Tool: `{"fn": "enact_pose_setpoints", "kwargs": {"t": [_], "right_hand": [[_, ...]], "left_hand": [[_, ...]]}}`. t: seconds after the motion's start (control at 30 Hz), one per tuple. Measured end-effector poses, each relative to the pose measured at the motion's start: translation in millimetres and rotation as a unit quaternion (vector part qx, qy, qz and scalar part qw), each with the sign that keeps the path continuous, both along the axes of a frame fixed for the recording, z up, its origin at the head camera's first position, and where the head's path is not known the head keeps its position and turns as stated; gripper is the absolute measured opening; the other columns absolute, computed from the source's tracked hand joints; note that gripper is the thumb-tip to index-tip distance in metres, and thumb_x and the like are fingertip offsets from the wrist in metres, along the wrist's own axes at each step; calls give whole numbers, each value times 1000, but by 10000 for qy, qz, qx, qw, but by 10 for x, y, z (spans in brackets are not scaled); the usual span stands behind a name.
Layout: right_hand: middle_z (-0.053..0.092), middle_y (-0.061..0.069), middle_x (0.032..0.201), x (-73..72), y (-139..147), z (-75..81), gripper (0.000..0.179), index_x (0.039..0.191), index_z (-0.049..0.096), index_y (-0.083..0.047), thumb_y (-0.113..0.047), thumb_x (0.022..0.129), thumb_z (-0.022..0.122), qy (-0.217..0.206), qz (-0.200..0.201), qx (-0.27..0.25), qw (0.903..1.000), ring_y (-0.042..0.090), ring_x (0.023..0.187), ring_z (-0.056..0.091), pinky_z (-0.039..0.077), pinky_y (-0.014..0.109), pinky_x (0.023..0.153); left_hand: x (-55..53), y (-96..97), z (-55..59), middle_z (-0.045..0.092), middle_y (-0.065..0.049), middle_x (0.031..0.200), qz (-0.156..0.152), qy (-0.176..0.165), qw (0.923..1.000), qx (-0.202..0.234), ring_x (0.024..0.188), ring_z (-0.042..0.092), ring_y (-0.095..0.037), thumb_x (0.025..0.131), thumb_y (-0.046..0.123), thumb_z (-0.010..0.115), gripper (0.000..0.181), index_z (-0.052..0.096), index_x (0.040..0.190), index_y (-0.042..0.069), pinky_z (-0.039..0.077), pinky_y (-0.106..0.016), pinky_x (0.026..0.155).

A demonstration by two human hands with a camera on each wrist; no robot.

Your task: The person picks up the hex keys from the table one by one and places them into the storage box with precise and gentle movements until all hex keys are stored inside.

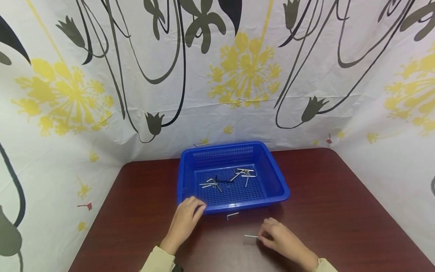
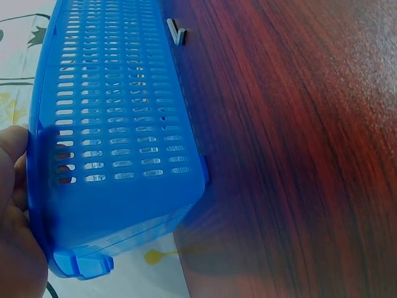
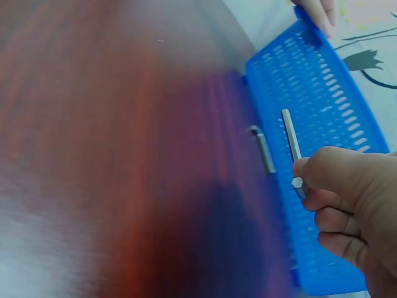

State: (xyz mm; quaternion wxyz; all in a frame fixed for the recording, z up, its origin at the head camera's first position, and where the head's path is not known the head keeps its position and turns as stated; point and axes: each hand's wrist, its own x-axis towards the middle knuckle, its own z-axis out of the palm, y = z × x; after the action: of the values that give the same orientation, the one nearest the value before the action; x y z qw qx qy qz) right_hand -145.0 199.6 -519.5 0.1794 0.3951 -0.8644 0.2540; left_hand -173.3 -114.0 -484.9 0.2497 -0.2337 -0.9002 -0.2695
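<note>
A hex key (image 1: 250,236) with a six-sided end is pinched between the thumb and fingers of my right hand (image 1: 280,240), above the table just in front of the basket. In the right wrist view the same hex key (image 3: 290,133) points away from my thumb. My left hand (image 1: 185,219) grips the rim of a blue plastic basket (image 1: 234,206) at its front left corner. Another hex key (image 1: 232,215) lies on the table by the basket's front wall. Inside the basket are two loose groups of hex keys, one left (image 1: 211,184) and one right (image 1: 244,173), with a dark piece (image 1: 223,181) between them.
The basket stands on a dark red-brown wooden table (image 1: 319,189), near its back edge. A white cloth (image 1: 238,124) with yellow and grey plant prints hangs behind the table and along both sides.
</note>
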Motion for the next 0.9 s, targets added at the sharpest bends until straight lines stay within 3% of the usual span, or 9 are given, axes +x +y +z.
{"fn": "enact_pose_setpoints", "kwargs": {"t": [0.33,0.6,0.9], "right_hand": [[51,-13,77,-209,8,299,16,77,58,-19,-9,72,71,346,60,-220,9991,5,75,48,39,14,67],[49,-12,75,-373,35,544,21,75,59,-18,-5,66,72,546,-161,-230,9981,5,73,45,38,16,67],[51,-12,75,-575,93,723,19,77,62,-16,-5,69,74,315,-404,-151,9986,5,74,47,43,17,62]], "left_hand": [[1,-4,-4,57,5,78,-60,92,9999,27,74,54,-13,87,17,63,7,66,82,13,45,-31,65],[6,-4,-22,57,5,78,-38,118,9999,32,73,53,-13,87,17,63,6,66,82,13,45,-31,64],[1,-7,-25,57,6,78,-32,77,10000,32,74,53,-12,86,17,64,4,66,84,14,45,-31,65]]}}
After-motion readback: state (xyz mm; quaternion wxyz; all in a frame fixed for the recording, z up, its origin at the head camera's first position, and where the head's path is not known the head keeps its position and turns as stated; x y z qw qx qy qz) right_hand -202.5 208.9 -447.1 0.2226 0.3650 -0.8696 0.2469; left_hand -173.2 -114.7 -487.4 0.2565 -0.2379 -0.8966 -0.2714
